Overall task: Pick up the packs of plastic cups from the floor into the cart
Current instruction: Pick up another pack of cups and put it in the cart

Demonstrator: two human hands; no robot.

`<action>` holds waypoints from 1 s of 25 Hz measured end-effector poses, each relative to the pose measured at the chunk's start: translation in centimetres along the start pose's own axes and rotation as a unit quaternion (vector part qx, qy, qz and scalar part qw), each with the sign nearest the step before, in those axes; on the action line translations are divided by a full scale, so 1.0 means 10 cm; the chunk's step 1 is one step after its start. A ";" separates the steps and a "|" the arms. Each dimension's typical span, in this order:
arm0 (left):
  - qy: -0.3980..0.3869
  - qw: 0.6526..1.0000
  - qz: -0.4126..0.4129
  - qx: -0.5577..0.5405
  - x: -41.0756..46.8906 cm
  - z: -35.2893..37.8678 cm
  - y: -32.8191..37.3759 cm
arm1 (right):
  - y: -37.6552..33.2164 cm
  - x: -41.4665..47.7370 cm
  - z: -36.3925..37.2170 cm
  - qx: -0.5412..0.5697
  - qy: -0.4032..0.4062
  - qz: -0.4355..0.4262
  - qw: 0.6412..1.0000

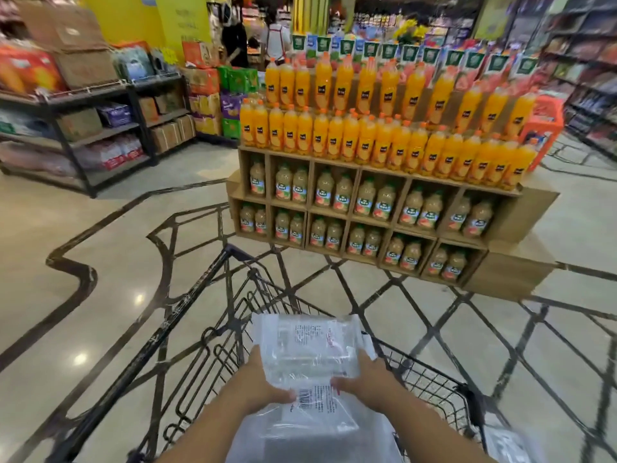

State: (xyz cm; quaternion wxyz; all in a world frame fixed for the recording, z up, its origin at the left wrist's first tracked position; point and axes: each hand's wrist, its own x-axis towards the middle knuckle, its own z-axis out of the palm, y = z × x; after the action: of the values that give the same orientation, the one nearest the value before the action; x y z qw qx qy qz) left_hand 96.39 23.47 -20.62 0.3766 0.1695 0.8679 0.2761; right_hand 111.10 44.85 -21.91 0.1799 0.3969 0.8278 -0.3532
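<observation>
The left hand (260, 384) grips the left edge of a clear pack of plastic cups (305, 345), thumb on top. The right hand (369, 379) grips its right edge the same way. The pack is held over the basket of a black wire cart (187, 317), above a second clear pack (300, 432) near the bottom edge. Beyond the cart, on the tiled floor (100, 262), stands a cardboard display (521, 208) stacked with orange juice bottles (367, 135).
</observation>
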 end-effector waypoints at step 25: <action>-0.111 0.823 0.416 0.369 -0.64 1.69 1.52 | 2.01 -2.21 0.23 0.116 0.262 0.247 0.926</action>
State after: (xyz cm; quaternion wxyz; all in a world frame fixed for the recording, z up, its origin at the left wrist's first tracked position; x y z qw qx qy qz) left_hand 114.53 38.18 -17.38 0.2291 0.6705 0.7042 0.0448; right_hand 140.62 40.27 -19.63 -0.0089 0.6856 0.6743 -0.2742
